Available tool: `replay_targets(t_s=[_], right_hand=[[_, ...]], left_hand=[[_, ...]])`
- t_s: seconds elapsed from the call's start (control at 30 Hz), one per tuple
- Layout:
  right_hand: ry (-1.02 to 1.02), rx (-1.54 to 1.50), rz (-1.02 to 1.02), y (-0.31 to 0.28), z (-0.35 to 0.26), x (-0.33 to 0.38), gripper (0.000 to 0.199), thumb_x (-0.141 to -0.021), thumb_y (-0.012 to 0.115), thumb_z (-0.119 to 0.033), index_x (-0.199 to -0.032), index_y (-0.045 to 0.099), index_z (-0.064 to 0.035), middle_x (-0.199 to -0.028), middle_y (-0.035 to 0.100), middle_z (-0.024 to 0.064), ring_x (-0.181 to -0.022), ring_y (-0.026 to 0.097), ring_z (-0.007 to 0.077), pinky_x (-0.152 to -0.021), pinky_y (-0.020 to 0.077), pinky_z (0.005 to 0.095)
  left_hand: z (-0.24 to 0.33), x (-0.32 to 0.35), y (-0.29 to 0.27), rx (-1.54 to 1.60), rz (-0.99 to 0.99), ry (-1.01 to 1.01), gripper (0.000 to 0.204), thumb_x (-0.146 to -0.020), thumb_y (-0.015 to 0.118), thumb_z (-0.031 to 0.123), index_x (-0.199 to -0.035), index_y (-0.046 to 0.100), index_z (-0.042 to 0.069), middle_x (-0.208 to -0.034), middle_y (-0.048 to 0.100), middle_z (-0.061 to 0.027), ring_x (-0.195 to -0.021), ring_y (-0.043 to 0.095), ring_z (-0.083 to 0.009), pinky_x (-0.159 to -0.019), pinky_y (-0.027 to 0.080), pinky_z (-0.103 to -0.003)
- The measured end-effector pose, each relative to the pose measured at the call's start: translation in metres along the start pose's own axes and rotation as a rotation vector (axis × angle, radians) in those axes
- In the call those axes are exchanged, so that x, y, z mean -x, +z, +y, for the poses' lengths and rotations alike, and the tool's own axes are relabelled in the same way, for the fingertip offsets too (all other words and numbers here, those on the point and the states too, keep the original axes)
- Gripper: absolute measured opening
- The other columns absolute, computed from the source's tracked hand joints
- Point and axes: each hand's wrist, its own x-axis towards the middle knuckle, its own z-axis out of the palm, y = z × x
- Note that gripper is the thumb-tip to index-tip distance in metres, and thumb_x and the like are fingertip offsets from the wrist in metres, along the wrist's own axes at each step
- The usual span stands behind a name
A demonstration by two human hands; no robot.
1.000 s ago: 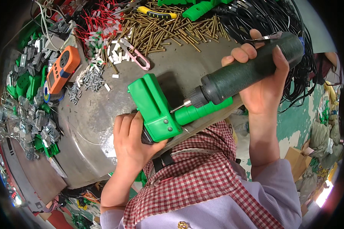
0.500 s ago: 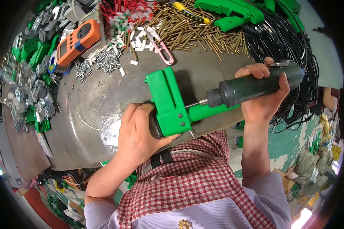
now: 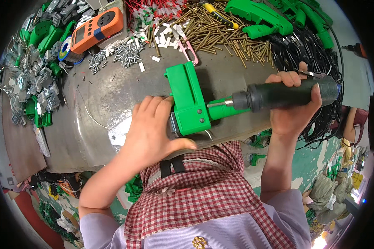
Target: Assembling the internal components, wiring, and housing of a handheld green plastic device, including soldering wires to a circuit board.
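Clamping electric screwdriver (image 3: 286,96) in right hand (image 3: 291,119), only resting open left hand (image 3: 148,128) against green housing (image 3: 187,99): underbraced, could skid!

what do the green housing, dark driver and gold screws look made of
Green housing: probably moulded plastic, satin, by its even colour and soft sheen. Dark driver: matte casing with little shine, likely plastic or rubber-coated; its bit looks metallic, from its glint. Gold screws: metal with a brassy finish, by their shine; solid brass or plating, unclear.

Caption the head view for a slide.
Left hand at a green housing, right hand holding a dark power screwdriver, over a cluttered workbench.
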Motion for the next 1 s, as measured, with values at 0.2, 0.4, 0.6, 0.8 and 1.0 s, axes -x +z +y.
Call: replay_targets(t_s=[0.2,0.4,0.6,0.8,1.0], right_hand=[[0.046,-0.108,0.000,-0.011,-0.008,0.019,0.048,-0.088,0.053,-0.038,-0.125,0.047,-0.0079,-0.083,0.048,0.0032,-0.082,0.046,0.0181,-0.089,0.0363,0.0412],[0.009,-0.119,0.031,-0.009,-0.005,0.024,0.048,-0.088,0.051,-0.038,-0.125,0.047,-0.0086,-0.083,0.048,0.0037,-0.081,0.046,0.0192,-0.088,0.0365,0.0427],[-0.010,-0.227,0.085,-0.010,0.003,0.028,0.041,-0.087,0.053,-0.037,-0.117,0.049,-0.0095,-0.081,0.048,0.0028,-0.079,0.047,0.0182,-0.086,0.0386,0.0416],[-0.090,-0.232,0.113,-0.013,0.016,0.029,0.037,-0.080,0.064,-0.025,-0.110,0.053,-0.0056,-0.079,0.046,-0.0014,-0.078,0.049,0.0121,-0.088,0.0397,0.0342],[-0.077,-0.316,0.052,-0.024,0.018,0.031,0.037,-0.081,0.064,-0.030,-0.110,0.053,-0.0092,-0.078,0.048,-0.0007,-0.078,0.048,0.0139,-0.089,0.0394,0.0359]], left_hand=[[-0.016,-0.010,-0.026,0.261,-0.315,-0.092,0.056,-0.086,0.060,0.044,-0.113,0.055,-0.004,-0.095,0.052,-0.0166,-0.093,0.048,-0.0329,-0.085,0.040,-0.040],[-0.018,-0.013,-0.025,0.265,-0.351,-0.105,0.055,-0.084,0.063,0.044,-0.111,0.056,-0.003,-0.092,0.053,-0.0146,-0.094,0.048,-0.0309,-0.088,0.038,-0.041],[-0.017,-0.010,-0.021,0.285,-0.339,-0.116,0.059,-0.083,0.062,0.049,-0.111,0.057,-0.002,-0.092,0.053,-0.0148,-0.093,0.048,-0.0314,-0.087,0.037,-0.041],[-0.022,-0.011,-0.020,0.280,-0.327,-0.122,0.064,-0.080,0.062,0.053,-0.114,0.058,0.000,-0.091,0.055,-0.0139,-0.092,0.050,-0.0316,-0.087,0.037,-0.041],[-0.024,-0.013,-0.019,0.294,-0.321,-0.126,0.061,-0.078,0.066,0.047,-0.117,0.058,0.001,-0.097,0.059,-0.0145,-0.098,0.052,-0.0317,-0.091,0.037,-0.042]])
